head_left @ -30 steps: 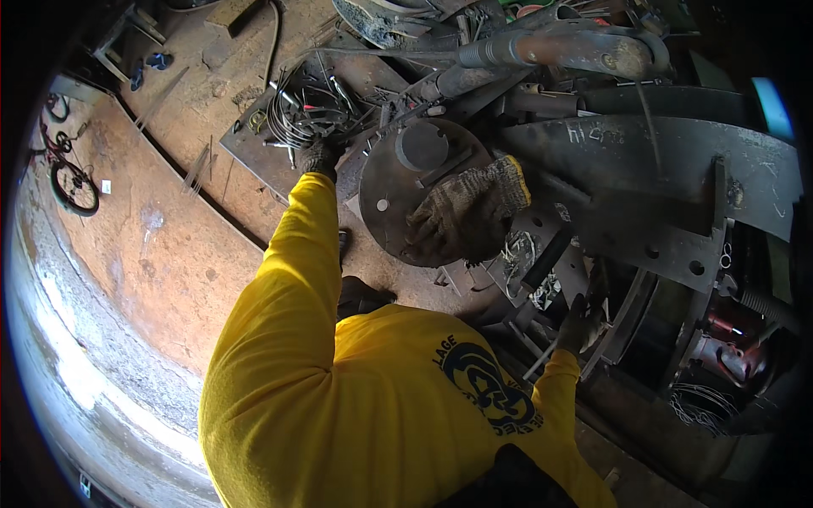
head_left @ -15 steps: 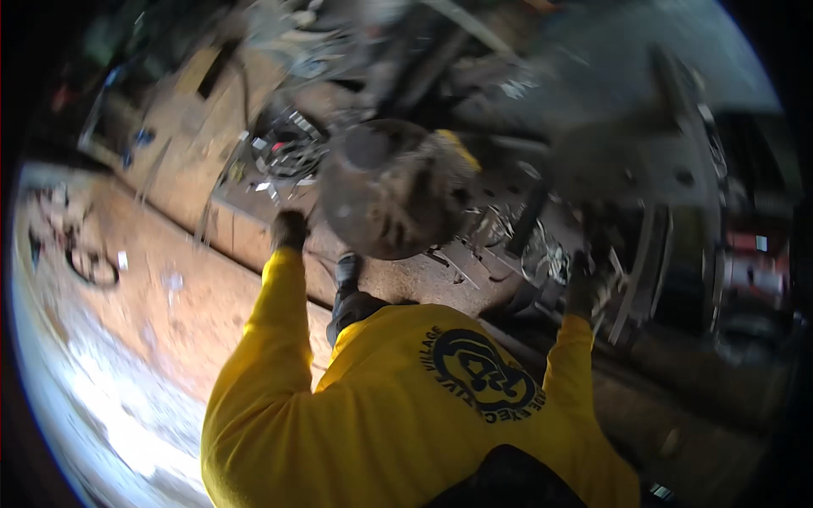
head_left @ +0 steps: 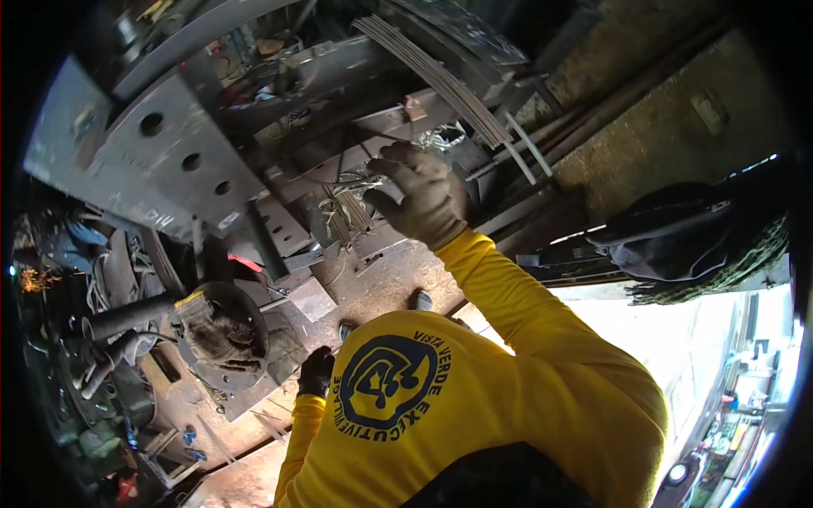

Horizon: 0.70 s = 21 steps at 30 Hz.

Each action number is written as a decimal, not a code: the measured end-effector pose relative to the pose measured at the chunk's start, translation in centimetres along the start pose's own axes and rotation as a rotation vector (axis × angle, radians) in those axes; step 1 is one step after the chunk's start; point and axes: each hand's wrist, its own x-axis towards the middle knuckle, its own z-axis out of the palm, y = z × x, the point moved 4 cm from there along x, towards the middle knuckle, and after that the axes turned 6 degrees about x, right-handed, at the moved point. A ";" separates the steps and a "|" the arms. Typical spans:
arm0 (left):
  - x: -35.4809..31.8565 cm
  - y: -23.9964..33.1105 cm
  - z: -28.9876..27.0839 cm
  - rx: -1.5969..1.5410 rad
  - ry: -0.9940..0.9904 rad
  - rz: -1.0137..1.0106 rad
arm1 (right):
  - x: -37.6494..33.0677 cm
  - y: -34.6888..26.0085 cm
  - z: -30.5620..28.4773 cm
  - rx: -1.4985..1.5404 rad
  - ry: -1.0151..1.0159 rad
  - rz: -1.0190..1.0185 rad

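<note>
Partly hidden: left hand [head_left: 316, 372] behind yellow shirt [head_left: 474, 406]

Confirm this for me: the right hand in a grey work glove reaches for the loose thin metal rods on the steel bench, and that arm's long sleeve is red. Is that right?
Not quite: the long sleeve is yellow, not red, as the head view shows. The rest holds: the right hand in a grey work glove reaches for the loose thin metal rods on the steel bench.
</note>
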 end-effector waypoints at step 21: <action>9.5 35.9 -35.4 0.258 1.173 0.547 | -3.4 17.4 -11.8 -0.517 -0.248 0.519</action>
